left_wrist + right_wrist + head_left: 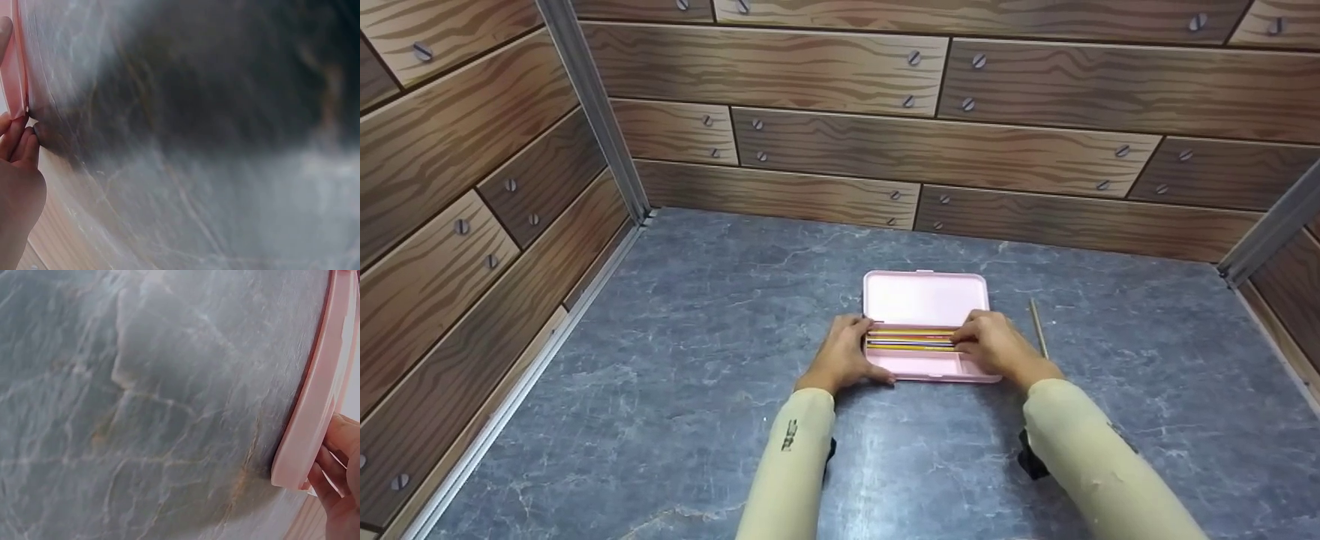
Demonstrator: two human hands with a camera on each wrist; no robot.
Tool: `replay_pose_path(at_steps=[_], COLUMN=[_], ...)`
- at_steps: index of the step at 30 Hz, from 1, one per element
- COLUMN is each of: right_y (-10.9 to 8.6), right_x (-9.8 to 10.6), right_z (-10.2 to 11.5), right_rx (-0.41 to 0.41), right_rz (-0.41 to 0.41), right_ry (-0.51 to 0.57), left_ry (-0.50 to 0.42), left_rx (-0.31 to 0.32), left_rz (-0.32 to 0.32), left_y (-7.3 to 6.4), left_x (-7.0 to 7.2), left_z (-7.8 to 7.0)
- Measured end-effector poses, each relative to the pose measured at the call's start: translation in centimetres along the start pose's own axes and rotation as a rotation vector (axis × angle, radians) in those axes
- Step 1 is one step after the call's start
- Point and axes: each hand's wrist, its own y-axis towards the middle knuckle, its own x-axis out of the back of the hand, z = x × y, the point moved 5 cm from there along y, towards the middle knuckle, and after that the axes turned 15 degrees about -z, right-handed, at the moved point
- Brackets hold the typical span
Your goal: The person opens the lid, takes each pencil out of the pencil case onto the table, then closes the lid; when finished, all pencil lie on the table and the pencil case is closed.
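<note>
A pink pencil case [913, 365] lies with its lid [924, 298] raised toward the back. Several coloured pencils [911, 340], yellow, red and dark, lie side by side in its rear part. My left hand [844, 354] holds the case's left side, thumb at the front edge and fingers near the hinge. Over the pencils' right ends, my right hand [996, 346] bends its fingers and pinches at a pencil; the fingers hide those ends. In the right wrist view, its fingers [332, 478] are beside the pink case wall [312, 405].
A thin brownish stick, like a pencil [1038, 328], lies on the grey marbled tabletop [697, 337] right of the case, partly behind the right hand. Wood-patterned panels [840, 75] with metal corner posts [600, 112] border the surface.
</note>
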Motion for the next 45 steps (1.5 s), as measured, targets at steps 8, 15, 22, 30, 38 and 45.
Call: replay_pose_path(at_steps=[8,15,22,30,38,45], right_y=[-0.4,-0.3,-0.4,-0.5,-1.0,-1.3], right_x=[0.0,-0.3,-0.4,-0.4,-0.5,-0.3], right_z=[-0.9,-0.6,-0.5,-0.5,0.0,0.0], right_rx=[-0.080,-0.033,-0.038,-0.097,0.090,0.164], right_rz=[-0.016,-0.049,-0.058,-0.045,-0.159,-0.167], right_ry=[0.061,0.074,0.093,0.074,0.048,0.041], left_ry=[0.005,-0.009,0.001,0.005,0.004,0.005], left_rx=[-0.016,-0.021,-0.005,-0.023,-0.006,-0.002], left_rz=[0.001,-0.018,-0.009,-0.006,0.005,0.001], left_y=[0.0,0.0,0.1,0.0,0.0,0.0], left_x=[-0.2,0.1,0.1,0.0,0.0,-0.1], left_z=[-0.1,0.0,0.0,-0.1,0.0,0.1])
